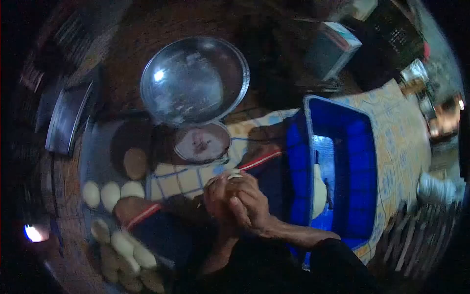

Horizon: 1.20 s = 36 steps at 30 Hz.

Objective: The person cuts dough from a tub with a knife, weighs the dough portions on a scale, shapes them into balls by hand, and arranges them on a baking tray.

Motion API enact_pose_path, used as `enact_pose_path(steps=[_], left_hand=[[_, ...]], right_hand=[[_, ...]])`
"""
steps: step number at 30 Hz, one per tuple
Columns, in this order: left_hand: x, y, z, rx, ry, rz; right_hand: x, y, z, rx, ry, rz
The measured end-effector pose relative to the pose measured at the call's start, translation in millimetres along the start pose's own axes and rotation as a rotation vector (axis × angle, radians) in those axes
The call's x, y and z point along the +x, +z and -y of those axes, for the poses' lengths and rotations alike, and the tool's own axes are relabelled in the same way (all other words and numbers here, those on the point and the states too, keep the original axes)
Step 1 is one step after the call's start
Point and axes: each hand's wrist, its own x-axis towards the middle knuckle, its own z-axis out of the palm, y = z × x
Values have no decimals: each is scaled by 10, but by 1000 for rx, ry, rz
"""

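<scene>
In the head view my left hand (216, 198) and my right hand (250, 202) are pressed together, fingers closed, above my lap. A piece of pale dough (235, 173) shows at the top between them; the rest is hidden by my fingers. Several smooth dough balls (110, 195) lie in a row at the left, and more dough balls (144, 257) lie nearer to me. To the right of my hands stands a deep blue crate (361, 171) with a lump of dough (319, 192) inside. Just beyond my hands is a small bowl (208, 142) with whitish powder in it.
A large round metal tray (188, 83) lies behind the bowl. A patterned cloth (401, 127) spreads under and beside the crate. At the back right is a box (334, 51); a rectangular metal piece (68, 117) is at the far left. The scene is dim and partly blurred.
</scene>
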Motion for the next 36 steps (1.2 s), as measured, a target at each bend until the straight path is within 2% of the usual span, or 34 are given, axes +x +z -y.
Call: enact_pose_path(steps=[1,2,3,5,6,7,9,11,13,14,15,17,19,21,22,23,24,25,26,27,29,30,31,32,33,35,36], left_hand=[[32,28,13,-37,23,28],[46,52,-23,75,61,30],[68,46,-49,195,89,31],[66,-43,-160,254,57,143],[84,-72,-164,332,13,216],[69,-83,-108,321,30,236],[-7,-110,1,229,-10,230],[96,-83,-134,251,-19,293],[219,-51,-291,144,-127,417],[197,-24,-197,142,-22,430],[201,-29,-197,142,-22,431],[186,-61,-198,112,-345,474],[-12,-259,220,46,-417,447],[-78,-346,365,-335,-964,208],[-91,-385,409,-349,-970,220],[-114,-447,423,-599,-1131,136],[-155,-474,440,-858,-1273,35],[-243,-496,455,-889,-1295,-74],[-168,-499,383,-978,-1244,1],[-100,-541,302,-1053,-1188,71],[-73,-549,262,-1013,-1202,27],[-60,-506,239,-998,-1199,-32],[-34,-456,210,-1007,-1180,15],[33,-401,161,-1005,-1164,49],[117,-292,-45,-912,-1173,-8],[34,-228,90,-819,-1107,14],[72,-241,138,-1031,-1003,287]], right_hand=[[8,-31,-25,158,-1,-124],[69,-96,-19,222,-74,-272],[53,-184,-44,201,-62,-296],[-34,-356,-43,623,600,-54],[16,-398,-42,793,740,-157],[55,-527,-20,791,738,-186],[30,-863,18,455,361,20],[-22,-1160,-45,545,459,-70],[49,-1495,-4,679,435,-232],[81,-1705,20,682,431,-237],[103,-1957,51,907,380,-363],[116,-2427,14,1350,265,-615],[-50,-2793,-419,1269,291,-697],[-409,-2965,-1255,1010,600,-770],[-667,-2931,-1716,896,818,-763],[-992,-2834,-2178,812,1005,-721],[-1154,-2754,-2278,799,1003,-720],[-1310,-2597,-2325,-72,790,-603],[-1366,-2481,-2342,-897,486,-414],[-1235,-2381,-2245,-889,479,-406],[-810,-2082,-1594,-37,711,-599],[-595,-1953,-1285,-46,627,-363],[-407,-1780,-956,-45,529,-115],[-202,-1512,-646,61,490,-22],[-63,-1210,-421,165,444,66],[32,-671,-274,383,447,264],[64,-409,-282,430,500,198]])
